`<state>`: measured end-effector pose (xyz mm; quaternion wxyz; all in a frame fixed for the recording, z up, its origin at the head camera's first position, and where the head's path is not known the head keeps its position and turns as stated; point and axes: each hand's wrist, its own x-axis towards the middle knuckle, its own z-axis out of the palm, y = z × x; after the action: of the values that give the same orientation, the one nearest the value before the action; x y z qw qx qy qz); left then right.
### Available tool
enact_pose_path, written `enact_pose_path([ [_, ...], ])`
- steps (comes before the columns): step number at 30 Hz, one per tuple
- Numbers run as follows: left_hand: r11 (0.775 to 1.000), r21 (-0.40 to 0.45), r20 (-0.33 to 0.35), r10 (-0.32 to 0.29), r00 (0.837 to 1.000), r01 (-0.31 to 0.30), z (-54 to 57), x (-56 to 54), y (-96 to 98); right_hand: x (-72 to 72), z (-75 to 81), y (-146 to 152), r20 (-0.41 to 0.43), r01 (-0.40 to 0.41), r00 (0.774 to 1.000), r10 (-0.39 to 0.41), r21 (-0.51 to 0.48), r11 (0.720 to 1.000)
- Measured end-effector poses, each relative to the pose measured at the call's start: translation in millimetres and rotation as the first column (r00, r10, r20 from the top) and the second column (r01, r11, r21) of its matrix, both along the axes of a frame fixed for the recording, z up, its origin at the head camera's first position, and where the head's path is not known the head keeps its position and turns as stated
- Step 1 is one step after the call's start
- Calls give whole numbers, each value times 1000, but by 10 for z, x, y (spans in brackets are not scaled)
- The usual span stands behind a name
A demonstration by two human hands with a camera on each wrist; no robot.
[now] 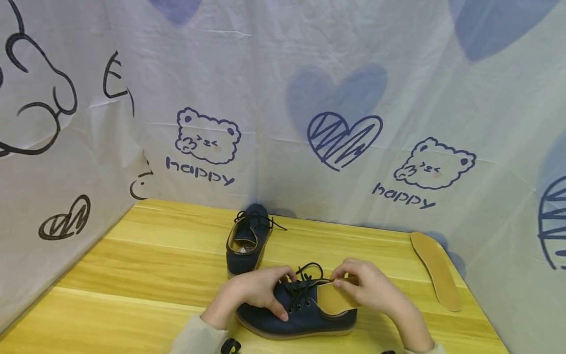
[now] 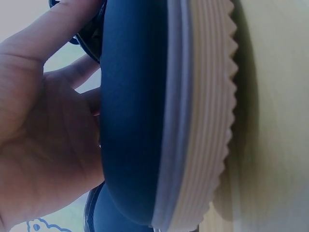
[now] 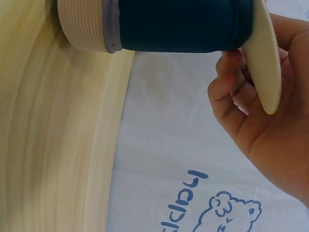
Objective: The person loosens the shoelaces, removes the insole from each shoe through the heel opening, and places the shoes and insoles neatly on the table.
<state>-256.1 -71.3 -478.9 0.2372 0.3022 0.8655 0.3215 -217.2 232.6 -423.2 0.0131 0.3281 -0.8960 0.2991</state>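
Observation:
A dark blue lace-up shoe (image 1: pixel 305 318) lies sideways near the front of the table, toe to the left. Across its toe and laces my left hand (image 1: pixel 261 290) grips it, thumb on the near side; the left wrist view shows the shoe (image 2: pixel 133 116) beside the palm. At the shoe's opening my right hand (image 1: pixel 369 285) pinches a tan insole (image 1: pixel 333 297). The insole's front part is hidden inside the shoe, and its heel end sticks out. In the right wrist view the insole (image 3: pixel 265 63) stands out past the heel, with fingers curled around it.
A second dark blue shoe (image 1: pixel 243 260) stands behind and left, its laces loose. Another tan insole (image 1: pixel 435 270) lies flat at the table's right side. The yellow wooden table (image 1: pixel 132 275) meets a printed white cloth (image 1: pixel 274 147) at the back and sides.

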Motion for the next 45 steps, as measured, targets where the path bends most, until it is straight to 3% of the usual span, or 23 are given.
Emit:
enact_pose_path([
  [7, 1000, -2, 1, -1, 1000, 1, 107, 70, -8, 43, -2, -2, -149, -61, 987, 57, -23, 998],
  [12, 1000, -10, 16, 14, 1000, -14, 171, 107, 5, 111, -13, 13, -290, -156, 944, 155, 21, 988],
  [17, 1000, -15, -13, 2, 1000, -2, 75, 50, 2, 182, -18, 30, -368, -174, 908, 202, 108, 979],
  [25, 1000, -10, 0, 0, 1000, 0, 34, 22, -10, 229, -23, 66, -347, -212, 895, 281, 224, 951],
  [28, 1000, 7, -5, 1, 1000, -1, -13, 5, -16, 226, -28, 84, -347, -234, 885, 310, 243, 941],
  [29, 1000, 13, -18, -8, 1000, 9, -80, -35, -25, 225, -28, 92, -348, -242, 881, 319, 248, 938],
  [31, 1000, 11, -5, 17, 1000, -17, -19, 14, -7, 219, -28, 106, -347, -256, 876, 334, 253, 933],
  [32, 1000, 21, -14, 4, 1000, -4, -128, -58, -22, 214, -28, 113, -344, -264, 875, 341, 253, 931],
  [36, 999, 2, 13, 50, 999, -50, 145, 118, 27, 186, -35, 142, -322, -291, 873, 366, 257, 922],
  [38, 999, 5, 13, 45, 999, -45, 183, 138, 22, 174, -32, 157, -299, -308, 877, 377, 253, 917],
  [39, 998, -7, 20, 60, 998, -60, 329, 231, 39, 170, -28, 166, -285, -314, 880, 380, 252, 916],
  [45, 1000, -2, 10, 26, 1000, -26, 265, 175, 15, 156, -15, 191, -255, -331, 885, 388, 239, 913],
])
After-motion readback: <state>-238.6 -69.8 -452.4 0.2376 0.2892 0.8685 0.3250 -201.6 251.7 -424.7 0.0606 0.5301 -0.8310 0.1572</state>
